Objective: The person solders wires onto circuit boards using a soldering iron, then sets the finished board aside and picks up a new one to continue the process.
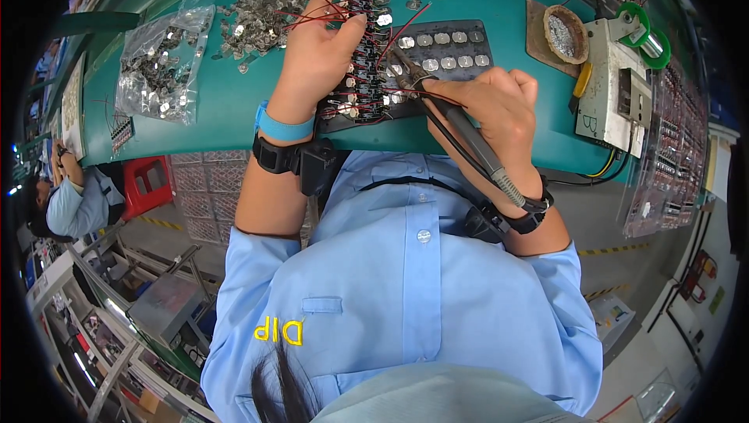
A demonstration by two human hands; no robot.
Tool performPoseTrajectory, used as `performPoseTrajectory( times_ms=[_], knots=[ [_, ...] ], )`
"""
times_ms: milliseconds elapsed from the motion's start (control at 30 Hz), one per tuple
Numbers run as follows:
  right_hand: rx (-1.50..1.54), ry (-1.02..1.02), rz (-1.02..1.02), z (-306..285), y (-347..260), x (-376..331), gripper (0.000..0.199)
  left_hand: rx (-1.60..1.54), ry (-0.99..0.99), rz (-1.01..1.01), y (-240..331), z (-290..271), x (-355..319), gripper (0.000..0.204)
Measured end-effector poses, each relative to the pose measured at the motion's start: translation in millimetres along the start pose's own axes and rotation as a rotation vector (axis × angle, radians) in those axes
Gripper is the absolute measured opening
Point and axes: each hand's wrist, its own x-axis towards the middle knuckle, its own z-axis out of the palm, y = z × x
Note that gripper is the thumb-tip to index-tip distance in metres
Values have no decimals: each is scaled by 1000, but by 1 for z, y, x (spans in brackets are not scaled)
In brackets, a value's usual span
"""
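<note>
My left hand (321, 52) grips a long black strip of small circuit boards (365, 64) near its far end. Thin red wires (406, 29) stick out from both of its sides. The strip lies across the left part of a black tray (484, 33) that holds rows of shiny metal pieces (442, 38). Closed around a soldering iron (468, 136), my right hand (499, 111) points it toward the strip's right edge. A thin metal tube runs beside the iron's tip. Whether the tip touches the strip I cannot tell.
Left on the green bench lie a clear bag (164, 72) of metal pieces and a loose pile (261, 17). At right stand a bowl of cleaning wire (565, 34), a green solder spool (654, 47) and a metal control box (605, 87). A co-worker (82, 200) sits far left.
</note>
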Motion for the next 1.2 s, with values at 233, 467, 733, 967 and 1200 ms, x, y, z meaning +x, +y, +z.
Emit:
performPoseTrajectory(
  times_ms=[233,467,733,967,1200],
  knots=[
    [2,-7,1,0,-3,3,26,-5,10,26,-5,1,0,51],
    [-57,-21,-41,2,-11,9,23,-17,18,36,-11,1,1,51],
    [-47,-17,-50,3,-14,11,21,-21,17,28,-14,1,1,52],
    [-141,-59,-74,0,-19,14,26,-11,22,41,-13,1,0,52],
    [-139,-58,-66,-2,-15,13,25,-3,14,27,-7,1,-1,52]
  ],
)
